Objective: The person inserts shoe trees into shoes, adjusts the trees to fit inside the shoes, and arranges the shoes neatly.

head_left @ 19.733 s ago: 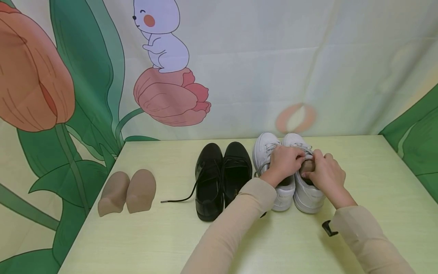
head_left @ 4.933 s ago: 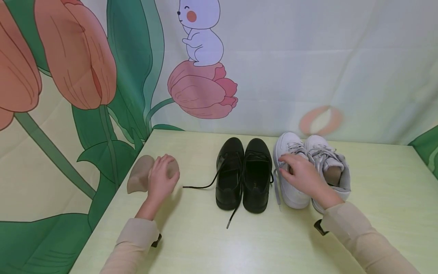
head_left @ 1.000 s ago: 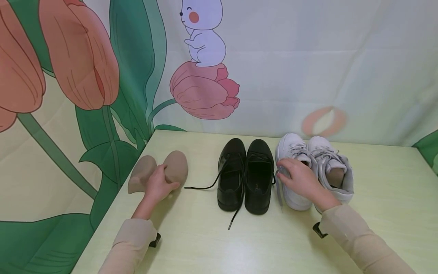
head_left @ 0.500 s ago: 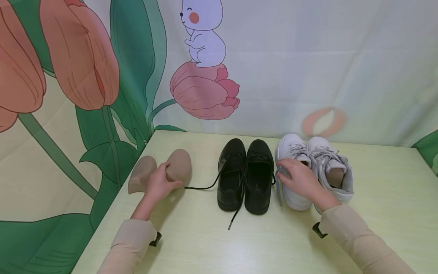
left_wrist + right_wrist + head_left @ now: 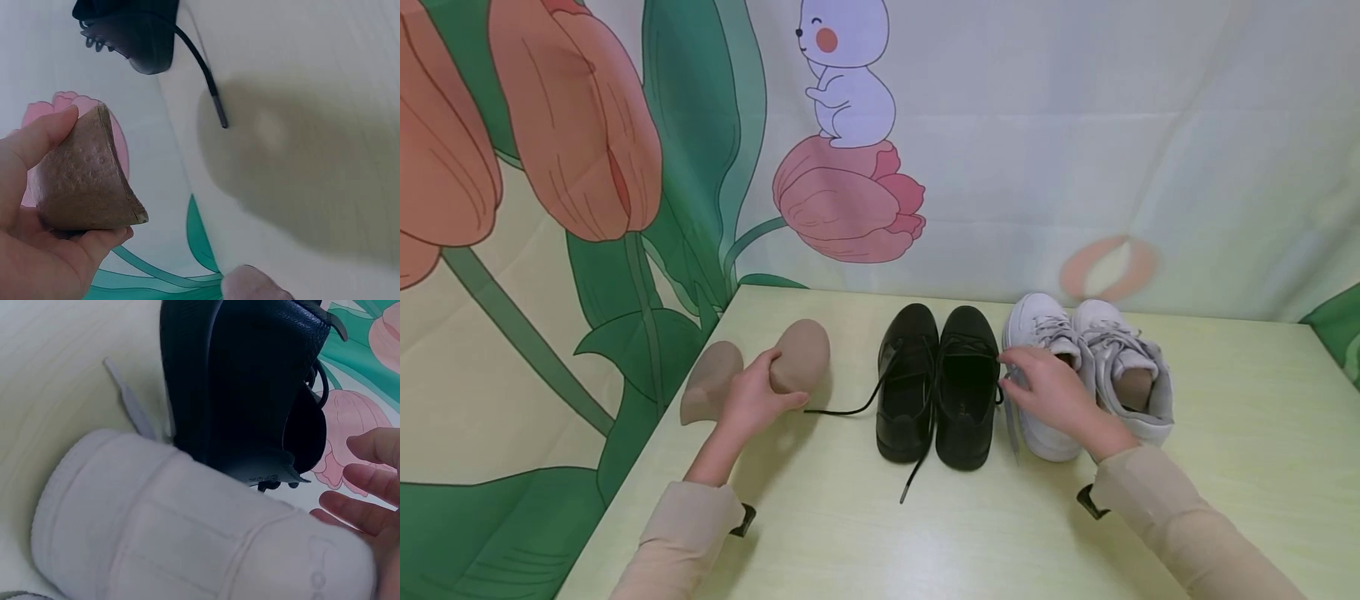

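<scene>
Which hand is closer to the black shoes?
The right hand: it's just right of the black shoes; the left hand, farther off to their left, holds a tan insert.

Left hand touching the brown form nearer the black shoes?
Touching: the left wrist view shows the left hand pinching the brown form between thumb and fingers.

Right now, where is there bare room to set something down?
Bare table lies right of the white shoes, and between the sleeves, in front of the black shoes past a lace tip. Crowded: between the shoe pairs, near the right hand, and at left, where the left hand holds one brown insert beside another insert.
</scene>
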{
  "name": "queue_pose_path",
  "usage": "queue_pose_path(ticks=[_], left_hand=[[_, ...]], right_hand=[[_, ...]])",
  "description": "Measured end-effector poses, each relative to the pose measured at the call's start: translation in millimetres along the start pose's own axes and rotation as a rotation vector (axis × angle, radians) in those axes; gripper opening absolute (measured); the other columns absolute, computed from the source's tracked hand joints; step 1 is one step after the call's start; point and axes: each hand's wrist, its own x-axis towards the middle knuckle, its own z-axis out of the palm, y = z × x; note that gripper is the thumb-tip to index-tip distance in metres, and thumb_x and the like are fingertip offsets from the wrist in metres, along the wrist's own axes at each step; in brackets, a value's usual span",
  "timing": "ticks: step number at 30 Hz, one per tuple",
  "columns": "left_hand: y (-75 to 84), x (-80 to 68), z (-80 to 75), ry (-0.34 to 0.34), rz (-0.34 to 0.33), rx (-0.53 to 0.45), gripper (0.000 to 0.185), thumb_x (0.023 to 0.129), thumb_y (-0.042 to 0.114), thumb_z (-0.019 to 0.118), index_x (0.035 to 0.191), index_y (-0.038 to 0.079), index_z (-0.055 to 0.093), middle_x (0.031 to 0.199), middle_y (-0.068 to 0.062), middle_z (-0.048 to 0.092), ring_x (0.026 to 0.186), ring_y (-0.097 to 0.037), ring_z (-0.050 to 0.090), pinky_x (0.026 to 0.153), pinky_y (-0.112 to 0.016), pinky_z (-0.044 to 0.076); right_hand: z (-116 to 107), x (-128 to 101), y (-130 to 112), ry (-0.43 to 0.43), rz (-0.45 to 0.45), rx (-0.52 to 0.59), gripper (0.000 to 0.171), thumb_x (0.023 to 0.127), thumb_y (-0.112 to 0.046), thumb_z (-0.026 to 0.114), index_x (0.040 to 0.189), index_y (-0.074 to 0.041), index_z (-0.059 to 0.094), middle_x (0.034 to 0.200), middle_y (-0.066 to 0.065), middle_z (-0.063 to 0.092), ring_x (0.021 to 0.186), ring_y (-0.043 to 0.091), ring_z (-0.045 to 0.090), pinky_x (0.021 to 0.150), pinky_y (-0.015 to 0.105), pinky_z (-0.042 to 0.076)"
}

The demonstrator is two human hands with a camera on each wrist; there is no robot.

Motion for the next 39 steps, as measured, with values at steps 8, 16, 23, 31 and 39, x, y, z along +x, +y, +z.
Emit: queue_pose_path(ticks=[8, 16, 23, 31, 39], left_hand=[[12.0, -3.7, -3.8, -0.027, 0.022, 0.001, 0.081, 0.071, 0.027, 0.072, 0.135, 0.003, 0.029, 0.133, -0.021, 0.040, 0.117, -0.036, 0.043, 0.091, -0.049, 0.039], [24.0, -8.1, -8.7, -0.052, 0.049, 0.006, 0.081, 0.071, 0.027, 0.072, 0.135, 0.003, 0.030, 0.132, -0.020, 0.042, 0.117, -0.035, 0.044, 0.089, -0.048, 0.041], [35.3, -12.1, -7.1, -0.070, 0.070, 0.011, 0.080, 0.069, 0.028, 0.073, 0.135, 0.007, 0.032, 0.131, -0.017, 0.044, 0.115, -0.033, 0.046, 0.089, -0.047, 0.041], [48.9, -19.1, -5.2, -0.070, 0.114, 0.022, 0.079, 0.067, 0.028, 0.075, 0.133, 0.007, 0.036, 0.128, -0.016, 0.048, 0.113, -0.032, 0.048, 0.089, -0.045, 0.041], [58.2, -26.9, -3.1, -0.096, 0.126, -0.009, 0.077, 0.067, 0.030, 0.075, 0.131, 0.009, 0.038, 0.126, -0.013, 0.050, 0.110, -0.029, 0.050, 0.086, -0.043, 0.043]], right_hand=[[2, 5, -6, 0.019, -0.025, -0.005, 0.027, 0.082, -0.017, 0.059, 0.106, -0.004, 0.059, 0.108, 0.012, 0.060, 0.095, 0.026, 0.058, 0.076, 0.040, 0.047], [2, 10, -9, -0.008, 0.032, -0.022, 0.030, 0.083, -0.020, 0.058, 0.110, -0.006, 0.058, 0.109, 0.010, 0.061, 0.092, 0.024, 0.058, 0.071, 0.039, 0.047], [2, 12, -12, -0.025, 0.073, -0.039, 0.032, 0.083, -0.023, 0.058, 0.111, -0.008, 0.057, 0.109, 0.010, 0.061, 0.087, 0.024, 0.060, 0.064, 0.038, 0.048], [5, 15, -14, -0.043, 0.092, -0.015, 0.034, 0.084, -0.021, 0.057, 0.113, -0.006, 0.056, 0.113, 0.012, 0.059, 0.099, 0.027, 0.057, 0.075, 0.041, 0.047], [6, 17, -14, -0.054, 0.081, 0.014, 0.034, 0.084, -0.019, 0.057, 0.114, -0.003, 0.055, 0.113, 0.014, 0.058, 0.099, 0.028, 0.056, 0.077, 0.042, 0.046]])
